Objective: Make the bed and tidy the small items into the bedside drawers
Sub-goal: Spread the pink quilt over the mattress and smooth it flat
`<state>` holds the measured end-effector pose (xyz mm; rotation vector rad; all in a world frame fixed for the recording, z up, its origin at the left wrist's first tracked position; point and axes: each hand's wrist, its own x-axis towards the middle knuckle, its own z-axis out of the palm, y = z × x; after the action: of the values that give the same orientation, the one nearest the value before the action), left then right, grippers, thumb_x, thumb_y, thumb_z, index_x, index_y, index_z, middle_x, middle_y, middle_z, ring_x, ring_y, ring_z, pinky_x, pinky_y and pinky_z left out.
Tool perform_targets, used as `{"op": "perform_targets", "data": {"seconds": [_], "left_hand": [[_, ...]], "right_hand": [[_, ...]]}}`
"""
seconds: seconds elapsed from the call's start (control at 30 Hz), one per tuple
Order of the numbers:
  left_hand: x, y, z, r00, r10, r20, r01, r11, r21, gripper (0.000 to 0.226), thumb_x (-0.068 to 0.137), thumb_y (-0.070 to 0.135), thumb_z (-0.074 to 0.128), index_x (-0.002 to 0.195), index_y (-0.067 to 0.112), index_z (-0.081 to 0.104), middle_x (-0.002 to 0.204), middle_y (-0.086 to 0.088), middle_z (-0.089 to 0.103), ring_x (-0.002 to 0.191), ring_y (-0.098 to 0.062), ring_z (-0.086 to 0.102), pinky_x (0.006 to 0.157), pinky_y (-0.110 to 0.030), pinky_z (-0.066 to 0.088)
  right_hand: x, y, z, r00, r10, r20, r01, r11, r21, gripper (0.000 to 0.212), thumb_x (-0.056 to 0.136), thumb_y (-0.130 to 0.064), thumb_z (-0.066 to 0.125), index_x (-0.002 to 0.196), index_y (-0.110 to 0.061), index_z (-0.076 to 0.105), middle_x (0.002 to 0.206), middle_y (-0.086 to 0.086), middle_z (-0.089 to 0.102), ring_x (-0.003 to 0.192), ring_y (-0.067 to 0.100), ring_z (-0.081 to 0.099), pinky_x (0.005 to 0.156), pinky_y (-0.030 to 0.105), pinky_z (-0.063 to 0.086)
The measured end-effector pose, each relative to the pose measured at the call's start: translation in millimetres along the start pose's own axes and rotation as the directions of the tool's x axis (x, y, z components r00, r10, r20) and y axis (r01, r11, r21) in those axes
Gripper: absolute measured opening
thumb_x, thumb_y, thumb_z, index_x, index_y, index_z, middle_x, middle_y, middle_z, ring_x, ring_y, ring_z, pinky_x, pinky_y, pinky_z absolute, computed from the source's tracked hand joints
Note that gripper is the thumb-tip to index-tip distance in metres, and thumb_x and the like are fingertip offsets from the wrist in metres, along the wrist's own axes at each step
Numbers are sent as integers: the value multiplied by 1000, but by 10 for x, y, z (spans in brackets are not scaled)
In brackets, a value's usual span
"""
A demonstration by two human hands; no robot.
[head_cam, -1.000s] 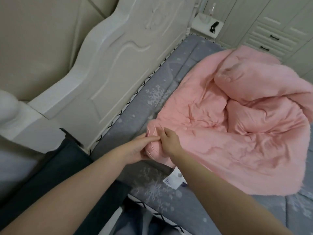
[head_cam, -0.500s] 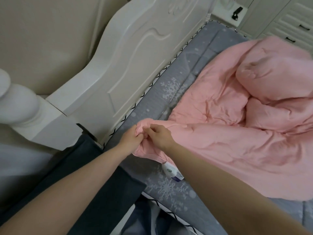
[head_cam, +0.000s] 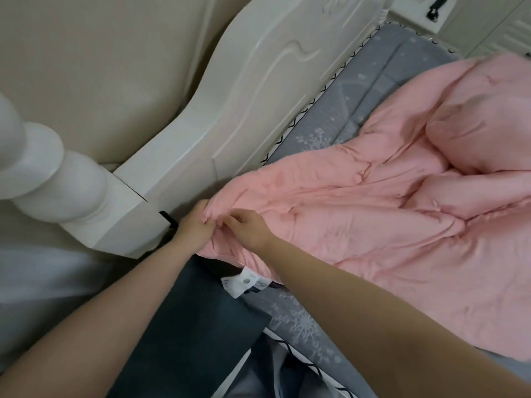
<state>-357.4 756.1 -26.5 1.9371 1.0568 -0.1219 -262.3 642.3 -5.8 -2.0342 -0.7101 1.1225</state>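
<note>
A pink quilt (head_cam: 373, 225) lies crumpled across the grey snowflake-print mattress (head_cam: 324, 130). My left hand (head_cam: 192, 228) and my right hand (head_cam: 250, 228) both pinch the quilt's near corner, side by side, close to the foot of the white headboard (head_cam: 258, 81). A white care label (head_cam: 244, 282) hangs from the quilt's edge just below my right wrist. The rest of the quilt bunches up in thick folds at the right.
A round white bedpost (head_cam: 54, 179) stands at the left. A dark blue cloth (head_cam: 195, 326) hangs over the bed's near edge. At the top right is a white bedside table (head_cam: 413, 12) with a small black item (head_cam: 434, 10) on it, next to white cupboard fronts.
Both hands have pulled the quilt corner left, toward the corner of the bed by the headboard and bedpost. The quilt has stretched out behind them and the view has swung left.
</note>
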Motion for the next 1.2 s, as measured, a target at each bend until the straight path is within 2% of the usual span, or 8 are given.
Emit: {"op": "perform_targets", "data": {"seconds": [0.13, 0.27, 0.37, 0.47, 0.63, 0.83, 1.03, 1.2], "left_hand": [[64, -45, 253, 1000, -6, -30, 9, 995, 101, 38, 93, 15, 41, 131, 13, 48, 124, -12, 58, 114, -34, 55, 87, -35, 43], [103, -165, 319, 989, 73, -125, -6, 884, 467, 45, 92, 12, 39, 137, 18, 42, 132, -14, 46, 117, -34, 49, 90, -47, 49], [95, -117, 437, 981, 194, -9, -145, 761, 632, 43, 93, 15, 40, 136, 20, 45, 137, -8, 47, 121, -30, 48, 93, -43, 47], [72, -9, 592, 985, 147, 94, -171, 699, 695, 42, 92, 16, 45, 133, 19, 48, 133, -6, 50, 121, -27, 49, 96, -41, 46], [50, 175, 819, 972, 135, 190, -228, 717, 659, 47, 92, 25, 49, 139, 22, 45, 136, -5, 52, 119, -26, 52, 94, -39, 45], [-35, 620, 1145, 924, 209, 320, -368, 709, 601, 43, 90, 22, 48, 132, 29, 47, 130, -3, 54, 111, -28, 55, 86, -39, 48], [-253, 1023, 1675, 848, 271, 455, -490, 726, 482, 43, 87, 24, 53, 130, 26, 51, 133, 0, 56, 116, -26, 55, 95, -39, 47], [-466, 1161, 2198, 798, 229, 557, -528, 712, 463, 40, 88, 26, 54, 128, 25, 53, 132, 1, 58, 115, -23, 56, 96, -35, 46]], "right_hand": [[-273, 565, -218, 991, 128, -29, -126, 990, 57, 28, 95, -17, 54, 117, -15, 70, 124, 0, 67, 118, 12, 57, 103, 18, 36], [-538, 1277, -445, 932, 350, -96, -355, 934, -31, 29, 95, -15, 53, 118, -15, 70, 127, 2, 66, 121, 17, 57, 103, 17, 34], [-780, 1633, -596, 858, 490, -153, -498, 867, -18, 28, 94, -14, 55, 117, -18, 70, 126, 4, 65, 118, 23, 58, 101, 24, 40], [-958, 1851, -726, 776, 604, -183, -604, 795, 62, 31, 91, -13, 56, 117, -20, 71, 124, 6, 65, 113, 27, 59, 96, 30, 45], [-1206, 2002, -864, 748, 638, -184, -616, 770, 166, 31, 87, -10, 55, 111, -21, 72, 106, 7, 67, 88, 23, 57, 77, 28, 45], [-1444, 2151, -1010, 728, 660, -185, -606, 746, 276, 32, 87, -12, 57, 117, -16, 69, 104, 8, 64, 90, 21, 55, 77, 26, 44], [-1782, 2461, -1244, 674, 702, -232, -591, 700, 401, 33, 87, -12, 58, 119, -15, 67, 102, 11, 64, 93, 24, 58, 88, 33, 50], [-2238, 2815, -1444, 610, 764, -209, -610, 621, 493, 41, 89, -15, 56, 130, -12, 59, 100, 10, 57, 90, 22, 54, 57, 20, 38]]}}
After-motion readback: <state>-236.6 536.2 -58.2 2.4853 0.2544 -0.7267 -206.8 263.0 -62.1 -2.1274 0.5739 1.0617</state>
